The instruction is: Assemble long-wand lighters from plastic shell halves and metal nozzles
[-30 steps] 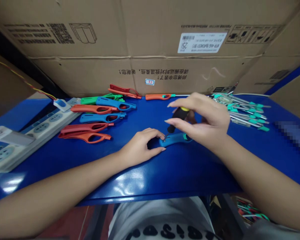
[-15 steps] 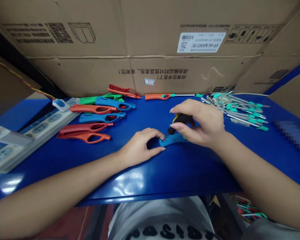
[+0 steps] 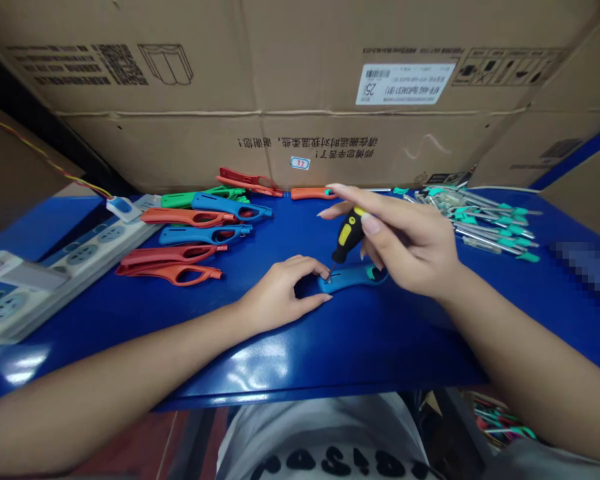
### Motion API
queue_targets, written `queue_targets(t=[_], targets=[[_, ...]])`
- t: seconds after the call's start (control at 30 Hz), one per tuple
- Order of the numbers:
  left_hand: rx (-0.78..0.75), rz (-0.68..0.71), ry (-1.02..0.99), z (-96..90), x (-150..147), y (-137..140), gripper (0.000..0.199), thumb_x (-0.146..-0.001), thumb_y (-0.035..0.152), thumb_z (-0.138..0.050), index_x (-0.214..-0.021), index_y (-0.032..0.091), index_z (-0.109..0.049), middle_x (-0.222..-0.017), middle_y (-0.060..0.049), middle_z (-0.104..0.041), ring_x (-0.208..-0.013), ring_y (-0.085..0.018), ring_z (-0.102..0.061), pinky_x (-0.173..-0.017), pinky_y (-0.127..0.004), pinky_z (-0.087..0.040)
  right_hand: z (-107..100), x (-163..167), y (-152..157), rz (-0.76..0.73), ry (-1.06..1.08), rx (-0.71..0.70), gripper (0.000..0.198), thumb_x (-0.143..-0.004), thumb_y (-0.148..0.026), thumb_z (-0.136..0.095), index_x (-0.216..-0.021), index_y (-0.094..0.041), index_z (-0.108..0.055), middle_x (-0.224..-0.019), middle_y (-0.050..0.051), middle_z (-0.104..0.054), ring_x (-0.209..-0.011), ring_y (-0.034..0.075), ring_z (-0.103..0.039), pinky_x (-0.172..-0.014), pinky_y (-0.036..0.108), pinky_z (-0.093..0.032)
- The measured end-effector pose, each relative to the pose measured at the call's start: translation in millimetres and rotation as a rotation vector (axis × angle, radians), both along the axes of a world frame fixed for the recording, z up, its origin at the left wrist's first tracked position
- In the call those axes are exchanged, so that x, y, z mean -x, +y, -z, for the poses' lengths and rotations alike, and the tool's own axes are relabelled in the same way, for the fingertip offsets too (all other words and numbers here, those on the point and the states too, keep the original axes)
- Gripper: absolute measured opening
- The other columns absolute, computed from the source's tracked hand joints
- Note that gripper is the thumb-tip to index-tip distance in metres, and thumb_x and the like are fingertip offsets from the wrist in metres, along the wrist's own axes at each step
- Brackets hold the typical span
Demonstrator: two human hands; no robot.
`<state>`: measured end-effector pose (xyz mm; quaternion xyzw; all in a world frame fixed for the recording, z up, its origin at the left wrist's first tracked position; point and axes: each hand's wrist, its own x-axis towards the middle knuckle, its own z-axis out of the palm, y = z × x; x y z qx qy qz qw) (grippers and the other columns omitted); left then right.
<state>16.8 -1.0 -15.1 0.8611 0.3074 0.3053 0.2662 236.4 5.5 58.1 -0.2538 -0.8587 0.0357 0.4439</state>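
A blue long-handled lighter [image 3: 353, 277] lies flat on the blue table, its teal trigger showing at the right end. My left hand [image 3: 285, 293] pinches its left end between thumb and fingers. My right hand [image 3: 415, 243] holds a black and yellow screwdriver [image 3: 349, 233], tilted, with its tip down at the lighter's left end beside my left fingertips. Thumb and fingers meet near the top of the screwdriver's handle, and some fingers are stretched out. Part of the lighter's right end is behind my right hand.
Several coloured lighter shells [image 3: 195, 219] lie at the left, near a white power strip [image 3: 70, 270]. An orange lighter [image 3: 313, 193] lies at the back. Metal lighter rods with teal parts [image 3: 495, 223] are heaped at the right. Behind stands a cardboard sheet [image 3: 300, 80].
The fingers of my right hand have loosened and spread on the screwdriver, baring more of its handle and the lighter's teal trigger. My left hand keeps its place.
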Motion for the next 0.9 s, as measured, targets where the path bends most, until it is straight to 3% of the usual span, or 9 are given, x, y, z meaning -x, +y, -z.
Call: queue_targets(t=[0.07, 0.17, 0.23, 0.33, 0.43, 0.6, 0.67, 0.77, 0.9], targets=[[0.000, -0.002, 0.004, 0.0, 0.0, 0.0, 0.020, -0.086, 0.024, -0.075, -0.102, 0.020, -0.064, -0.108, -0.004, -0.073, -0.104, -0.020, -0.068, -0.096, -0.035, -0.052, -1.1, 0.4, 0.4, -0.028, 0.044, 0.048, 0.032, -0.104, -0.030, -0.047, -0.128, -0.023, -0.067, -0.102, 0.004, -0.077, -0.071, 0.012, -0.069, -0.067, 0.026, -0.058], [-0.004, 0.007, -0.003, 0.4, 0.2, 0.1, 0.021, -0.085, 0.023, -0.076, -0.103, 0.020, -0.064, -0.108, -0.003, -0.073, -0.105, -0.020, -0.068, -0.097, -0.035, -0.052, -2.3, -2.9, 2.1, 0.026, 0.048, -0.097, 0.023, -0.092, -0.033, -0.069, -0.113, -0.024, -0.074, -0.090, 0.001, -0.077, -0.064, 0.012, -0.067, -0.067, 0.026, -0.057], [-0.004, 0.009, -0.007, 0.4, 0.2, 0.1, 0.021, -0.085, 0.022, -0.076, -0.103, 0.020, -0.064, -0.108, -0.003, -0.073, -0.105, -0.019, -0.068, -0.097, -0.034, -0.051, -3.1, -5.7, 2.3, 0.041, -0.011, -0.184, 0.026, -0.090, -0.035, -0.072, -0.113, -0.024, -0.074, -0.089, 0.002, -0.077, -0.073, 0.015, -0.071, -0.071, 0.027, -0.058], [-0.001, 0.006, -0.001, -0.3, 0.0, -0.1, 0.020, -0.086, 0.023, -0.076, -0.101, 0.020, -0.064, -0.107, -0.003, -0.073, -0.103, -0.019, -0.068, -0.095, -0.034, -0.052, -3.9, -5.4, 0.3, -0.028, -0.037, -0.034, 0.033, -0.101, -0.027, -0.052, -0.131, -0.023, -0.066, -0.112, 0.004, -0.076, -0.096, 0.017, -0.073, -0.082, 0.030, -0.059], [0.000, 0.004, 0.005, -0.8, -0.2, -0.3, 0.019, -0.086, 0.023, -0.075, -0.101, 0.019, -0.064, -0.106, -0.004, -0.073, -0.102, -0.019, -0.068, -0.095, -0.033, -0.051, -4.4, -1.6, -1.0, -0.063, 0.038, 0.141, 0.036, -0.103, -0.022, -0.046, -0.134, -0.024, -0.063, -0.115, 0.004, -0.075, -0.097, 0.016, -0.072, -0.082, 0.030, -0.060], [0.007, 0.004, -0.001, -0.5, -0.2, -0.4, 0.020, -0.085, 0.021, -0.076, -0.102, 0.019, -0.064, -0.108, -0.003, -0.073, -0.105, -0.019, -0.068, -0.097, -0.034, -0.051, -6.5, -1.3, 0.6, 0.047, 0.009, -0.019, 0.026, -0.090, -0.035, -0.071, -0.115, -0.026, -0.074, -0.098, 0.003, -0.077, -0.086, 0.018, -0.073, -0.080, 0.031, -0.060], [0.011, 0.003, -0.001, -0.7, -0.3, -0.4, 0.020, -0.085, 0.022, -0.076, -0.102, 0.020, -0.064, -0.108, -0.003, -0.073, -0.104, -0.019, -0.068, -0.096, -0.034, -0.051, -6.3, -0.7, -0.2, 0.030, -0.010, 0.016, 0.028, -0.097, -0.035, -0.062, -0.123, -0.027, -0.070, -0.106, 0.003, -0.077, -0.087, 0.017, -0.072, -0.082, 0.032, -0.060], [0.014, -0.002, -0.003, -1.2, -0.4, -0.5, 0.019, -0.086, 0.023, -0.075, -0.101, 0.020, -0.064, -0.107, -0.003, -0.073, -0.103, -0.020, -0.068, -0.095, -0.035, -0.052, -4.3, 2.9, -2.4, -0.016, 0.044, 0.165, 0.034, -0.105, -0.032, -0.044, -0.133, -0.027, -0.064, -0.111, 0.003, -0.075, -0.082, 0.014, -0.072, -0.072, 0.029, -0.061], [0.011, 0.004, 0.002, -1.1, -0.4, -0.4, 0.019, -0.086, 0.022, -0.075, -0.102, 0.020, -0.064, -0.110, -0.003, -0.073, -0.106, -0.020, -0.067, -0.098, -0.036, -0.051, -2.6, 3.9, -1.0, 0.070, 0.066, 0.100, 0.025, -0.095, -0.035, -0.064, -0.117, -0.026, -0.072, -0.108, 0.004, -0.075, -0.085, 0.017, -0.071, -0.071, 0.028, -0.060]])
